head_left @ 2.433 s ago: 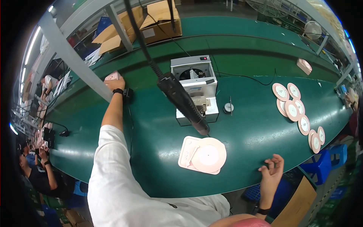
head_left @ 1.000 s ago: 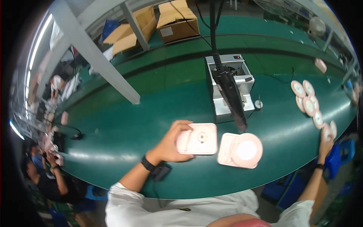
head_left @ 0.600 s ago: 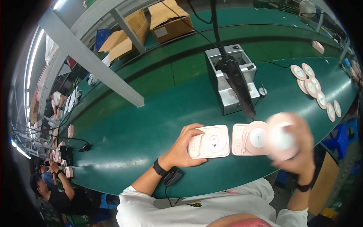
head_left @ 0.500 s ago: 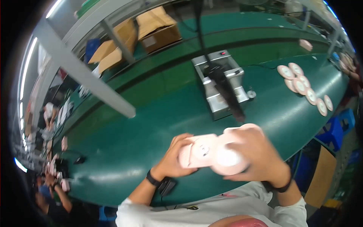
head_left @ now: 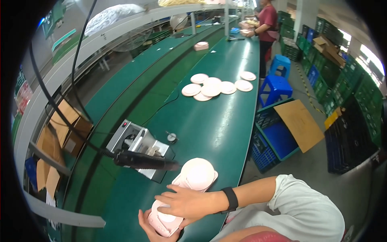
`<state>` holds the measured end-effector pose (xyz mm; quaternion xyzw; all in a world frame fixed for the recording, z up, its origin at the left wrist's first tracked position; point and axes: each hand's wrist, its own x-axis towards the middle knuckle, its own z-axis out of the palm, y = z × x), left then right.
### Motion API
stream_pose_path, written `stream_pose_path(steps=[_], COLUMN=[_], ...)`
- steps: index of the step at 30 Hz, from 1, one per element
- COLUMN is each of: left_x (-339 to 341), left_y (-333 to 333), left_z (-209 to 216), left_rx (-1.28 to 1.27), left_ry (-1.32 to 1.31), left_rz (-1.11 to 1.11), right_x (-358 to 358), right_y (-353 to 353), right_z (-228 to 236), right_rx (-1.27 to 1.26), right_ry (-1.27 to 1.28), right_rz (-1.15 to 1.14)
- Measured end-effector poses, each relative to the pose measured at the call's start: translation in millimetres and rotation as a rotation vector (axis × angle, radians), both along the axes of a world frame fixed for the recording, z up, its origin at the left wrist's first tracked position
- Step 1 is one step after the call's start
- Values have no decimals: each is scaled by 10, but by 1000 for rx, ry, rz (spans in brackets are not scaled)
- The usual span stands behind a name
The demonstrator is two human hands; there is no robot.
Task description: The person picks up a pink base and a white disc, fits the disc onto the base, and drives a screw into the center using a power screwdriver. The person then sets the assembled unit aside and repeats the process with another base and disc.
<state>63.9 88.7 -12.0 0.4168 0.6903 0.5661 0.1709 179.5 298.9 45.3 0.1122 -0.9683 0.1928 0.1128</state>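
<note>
My left hand is closed round a pale pink plastic casing low in the view, with a round white-pink part at its upper end. Over that casing lies my right hand, fingers spread across its top and thumb at its edge; the palm side is hidden. Just beyond my right wrist, a second pink casing rests on the bench with a pale round disc on it. A black electric screwdriver hangs at a slant, its tip beside this disc.
Behind the screwdriver stands a silver screw feeder, with a small round metal piece near it. Several pink discs lie farther along the green bench. Blue stools, a crate and a co-worker are at the right.
The view has swung right. Both hands were raised with the pink parts together; now one disc-topped casing lies on the bench, and my right hand has come over the casing in my left.
</note>
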Motion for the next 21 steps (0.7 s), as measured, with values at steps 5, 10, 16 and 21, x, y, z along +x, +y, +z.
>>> stream_pose_path(steps=[5,10,16,21], left_x=[5,-47,-32,-54], left_y=[-46,-125,-70,-21], left_z=[0,76,43,67], left_rx=[39,-11,-28,42], left_ry=[-146,-44,-128,-106], left_rz=[77,-36,6,-46], right_x=[-43,-17,116,-8], right_y=[-40,-88,-6,7], right_z=[-114,-55,244,70], right_rx=[-104,-25,-14,-4], right_ry=[0,44,-197,-2], right_rz=[18,-1,-77,-103])
